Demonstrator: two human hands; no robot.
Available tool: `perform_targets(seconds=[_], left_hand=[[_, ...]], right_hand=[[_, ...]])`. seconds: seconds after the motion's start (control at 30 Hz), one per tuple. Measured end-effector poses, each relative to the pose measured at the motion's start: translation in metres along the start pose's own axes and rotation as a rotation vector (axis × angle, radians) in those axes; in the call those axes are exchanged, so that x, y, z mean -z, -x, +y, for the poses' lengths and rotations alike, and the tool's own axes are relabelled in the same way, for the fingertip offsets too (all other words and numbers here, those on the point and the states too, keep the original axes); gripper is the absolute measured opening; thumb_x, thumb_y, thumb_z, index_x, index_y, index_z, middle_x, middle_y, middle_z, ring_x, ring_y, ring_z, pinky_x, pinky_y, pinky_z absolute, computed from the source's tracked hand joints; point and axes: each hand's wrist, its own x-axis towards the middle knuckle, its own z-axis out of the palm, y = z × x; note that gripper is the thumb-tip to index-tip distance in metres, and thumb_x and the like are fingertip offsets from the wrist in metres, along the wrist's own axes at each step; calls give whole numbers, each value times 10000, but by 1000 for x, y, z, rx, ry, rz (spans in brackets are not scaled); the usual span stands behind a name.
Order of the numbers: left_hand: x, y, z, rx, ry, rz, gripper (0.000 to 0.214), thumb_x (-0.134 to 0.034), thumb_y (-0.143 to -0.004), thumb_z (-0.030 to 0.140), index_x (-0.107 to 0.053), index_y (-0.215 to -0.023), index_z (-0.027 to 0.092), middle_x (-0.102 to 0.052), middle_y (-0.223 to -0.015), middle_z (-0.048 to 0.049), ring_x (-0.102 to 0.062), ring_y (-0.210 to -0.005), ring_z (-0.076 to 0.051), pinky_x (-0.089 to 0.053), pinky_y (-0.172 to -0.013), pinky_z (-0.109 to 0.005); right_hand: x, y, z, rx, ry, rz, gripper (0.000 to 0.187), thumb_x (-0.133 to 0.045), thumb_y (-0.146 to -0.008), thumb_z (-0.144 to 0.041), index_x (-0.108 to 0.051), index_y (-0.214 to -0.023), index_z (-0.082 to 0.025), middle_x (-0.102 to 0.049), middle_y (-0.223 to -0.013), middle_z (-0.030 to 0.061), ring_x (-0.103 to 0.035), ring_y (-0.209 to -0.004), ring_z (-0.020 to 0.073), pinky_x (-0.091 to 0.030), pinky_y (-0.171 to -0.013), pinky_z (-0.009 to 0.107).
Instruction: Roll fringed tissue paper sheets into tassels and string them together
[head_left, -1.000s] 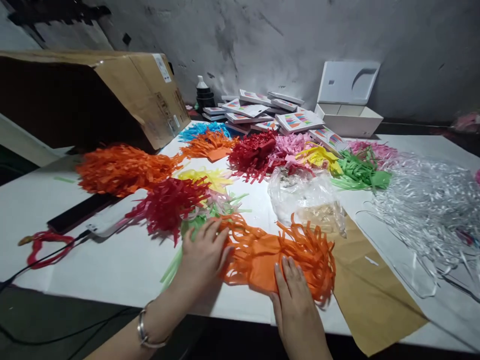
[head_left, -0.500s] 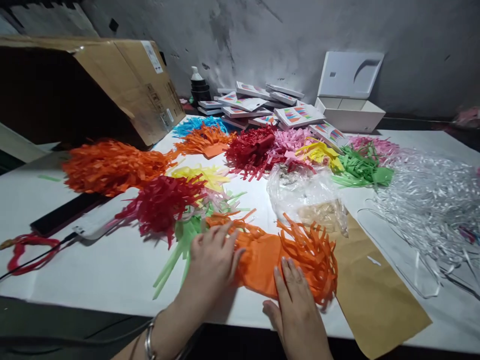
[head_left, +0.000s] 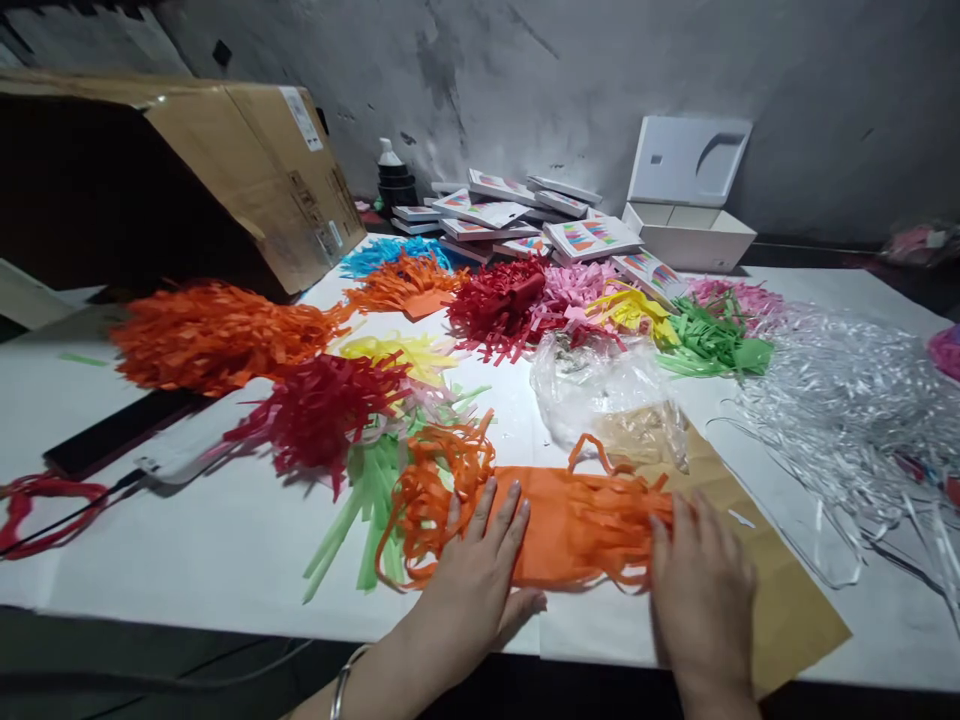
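Observation:
An orange fringed tissue-paper piece (head_left: 559, 520) lies flat near the table's front edge. My left hand (head_left: 480, 570) rests on its left part, fingers spread and pressing down beside a curled orange fringe (head_left: 427, 490). My right hand (head_left: 701, 585) lies flat on its right fringe end, fingers stretched out, over a brown paper sheet (head_left: 780, 610). Neither hand grips anything.
Heaps of red (head_left: 319, 410), orange (head_left: 214, 335), yellow, pink and green (head_left: 712, 345) fringed paper cover the white table (head_left: 210, 540). A clear plastic bag (head_left: 607, 385), silver shreds (head_left: 847, 400), small boxes (head_left: 592, 238), an open white box (head_left: 690, 200) and a cardboard carton (head_left: 225, 170) stand behind.
The orange piece has been spread out flat. My right hand slid right to its far fringe end; my left hand moved right onto its middle-left.

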Motion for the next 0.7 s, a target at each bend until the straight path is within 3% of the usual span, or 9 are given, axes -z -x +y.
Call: perform_targets(seconds=[0.07, 0.1, 0.17, 0.23, 0.33, 0.47, 0.7], left_hand=[[0, 1, 3, 25, 0, 13, 862, -608, -872, 641, -421, -1528, 115, -363, -1601, -221, -275, -1476, -496, -266, -1134, -703], [0, 0, 4, 33, 5, 20, 851, -611, -877, 626, -417, -1531, 119, -357, -1606, -216, -271, -1481, -484, -303, -1130, -673], [-3, 0, 5, 43, 19, 46, 837, -630, -877, 594, -412, -1534, 123, -363, -1605, -216, -270, -1485, -472, -363, -1110, -631], [-5, 0, 2, 37, 40, 70, 814, -661, -871, 548, -418, -1528, 132, -385, -1594, -220, -285, -1479, -469, -384, -1097, -623], [0, 6, -7, -45, 111, 93, 599, -657, -904, 378, -514, -1453, 187, -451, -1566, -183, -333, -1466, -435, -335, -1132, -646], [18, 13, -16, -164, 322, 101, 298, -548, -969, 244, -652, -1247, 215, -626, -1402, -120, -463, -1392, -318, -273, -1206, -599], [33, 5, -13, -155, 520, 66, 209, -553, -965, 223, -706, -1104, 196, -728, -1205, -111, -601, -1214, -288, -380, -1165, -545]], right_hand=[[13, -3, 1, 44, -57, 103, 305, -532, -982, -235, -648, -1216, -77, -669, -1244, 256, -630, -1118, 417, -505, -875, 573], [18, -3, -3, 154, -144, 112, 306, -549, -972, -200, -634, -1246, -93, -674, -1259, 228, -628, -1146, 389, -501, -919, 559], [21, 0, -18, 443, -362, 51, 303, -537, -964, -138, -631, -1251, -115, -698, -1245, 173, -629, -1193, 312, -492, -1006, 493], [17, 6, -31, 626, -515, -26, 274, -474, -977, -96, -662, -1174, -127, -742, -1155, 128, -657, -1160, 258, -501, -1024, 440], [7, 13, -37, 571, -597, -35, 283, -424, -984, -55, -679, -1073, -142, -764, -1042, 95, -704, -1020, 230, -537, -964, 424], [8, 12, -29, 446, -725, -99, 169, -528, -972, -109, -677, -1013, -177, -746, -957, 64, -704, -894, 206, -576, -841, 377], [16, 3, -20, 315, -934, -441, 146, -565, -994, -194, -675, -905, -230, -716, -930, 22, -673, -894, 178, -562, -814, 300]])
